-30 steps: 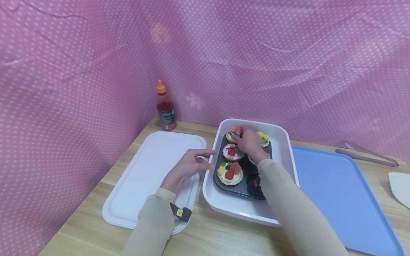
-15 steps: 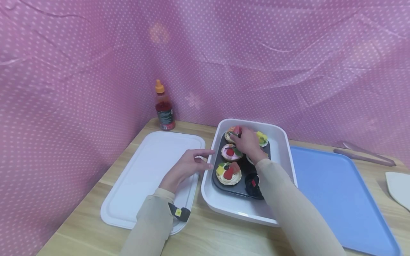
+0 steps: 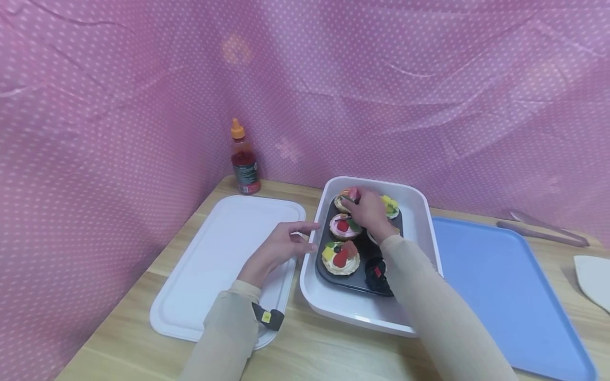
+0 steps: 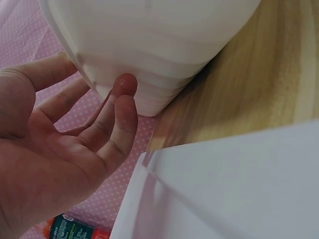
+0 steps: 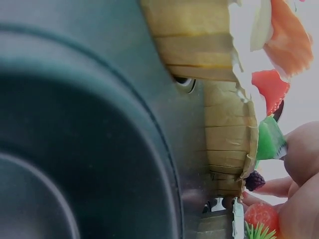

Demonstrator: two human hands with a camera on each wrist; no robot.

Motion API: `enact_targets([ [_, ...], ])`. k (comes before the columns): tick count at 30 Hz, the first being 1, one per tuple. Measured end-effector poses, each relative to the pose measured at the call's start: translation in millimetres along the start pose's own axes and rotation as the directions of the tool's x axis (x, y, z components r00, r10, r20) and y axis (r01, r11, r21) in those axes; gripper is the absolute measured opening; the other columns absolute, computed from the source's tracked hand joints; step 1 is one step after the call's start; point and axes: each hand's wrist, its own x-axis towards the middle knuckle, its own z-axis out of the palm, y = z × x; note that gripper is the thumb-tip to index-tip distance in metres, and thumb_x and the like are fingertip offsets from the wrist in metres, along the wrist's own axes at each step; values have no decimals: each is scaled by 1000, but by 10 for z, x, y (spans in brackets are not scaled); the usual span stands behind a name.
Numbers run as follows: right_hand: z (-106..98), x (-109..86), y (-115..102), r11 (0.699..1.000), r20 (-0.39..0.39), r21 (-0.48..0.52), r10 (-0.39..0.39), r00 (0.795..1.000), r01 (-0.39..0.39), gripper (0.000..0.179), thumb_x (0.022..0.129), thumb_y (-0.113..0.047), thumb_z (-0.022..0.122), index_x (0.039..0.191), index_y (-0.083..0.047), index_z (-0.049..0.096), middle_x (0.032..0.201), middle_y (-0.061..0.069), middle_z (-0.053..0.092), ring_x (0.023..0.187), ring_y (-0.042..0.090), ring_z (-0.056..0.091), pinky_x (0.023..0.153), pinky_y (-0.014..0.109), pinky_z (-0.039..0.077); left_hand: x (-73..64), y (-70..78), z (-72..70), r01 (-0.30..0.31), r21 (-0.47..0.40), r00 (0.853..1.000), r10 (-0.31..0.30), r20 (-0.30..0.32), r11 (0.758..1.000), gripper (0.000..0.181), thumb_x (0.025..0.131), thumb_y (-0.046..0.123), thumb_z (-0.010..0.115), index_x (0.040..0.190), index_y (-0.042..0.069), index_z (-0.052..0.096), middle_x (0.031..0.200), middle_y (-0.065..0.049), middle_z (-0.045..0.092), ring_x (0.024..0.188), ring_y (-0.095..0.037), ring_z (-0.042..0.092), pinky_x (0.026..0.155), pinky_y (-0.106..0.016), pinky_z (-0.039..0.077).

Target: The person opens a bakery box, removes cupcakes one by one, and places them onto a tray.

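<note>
No text can be read. The dark green label [image 3: 246, 174] on the orange-capped bottle [image 3: 245, 159], left of centre in the head view and at lower left in the left wrist view, bears pale print too small to make out.

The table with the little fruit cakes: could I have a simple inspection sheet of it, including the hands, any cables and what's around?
Surface: pale wood-grain table, partly covered.
Job's things: white bin holding a dark tin with at least five fruit-topped cakes.
Clutter: flat white tray left; blue tray right; tongs; sauce bottle; white object cut off by the frame.
Hands: left hand at the bin's left side, contact unclear; right hand at the back-left cake, grip unclear.
Cables: nothing seen.
Surroundings: pink dotted cloth behind and left.
</note>
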Motion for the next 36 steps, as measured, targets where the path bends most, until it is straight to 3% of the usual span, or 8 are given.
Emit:
enact_targets([
  [15,28,-1,-29,1000,-29,-5,4,1000,-4,25,100,-33,62,98,-9,57,95,12,59,92,30,56,80,40,46,-9,3,-28,-5,-1,1000,5,8,1000,51,86,9,78,135,19,66,127,-8,65,89,-15,66,73,-26,49],
  [36,9,-26,-34,1000,-36,11,1,999,0,24,99,-30,64,106,-7,60,101,13,61,95,29,56,84,42,48,26,-25,-29,21,-12,999,-21,27,1000,51,86,13,79,134,24,66,132,-7,65,92,-17,67,78,-28,49],
])
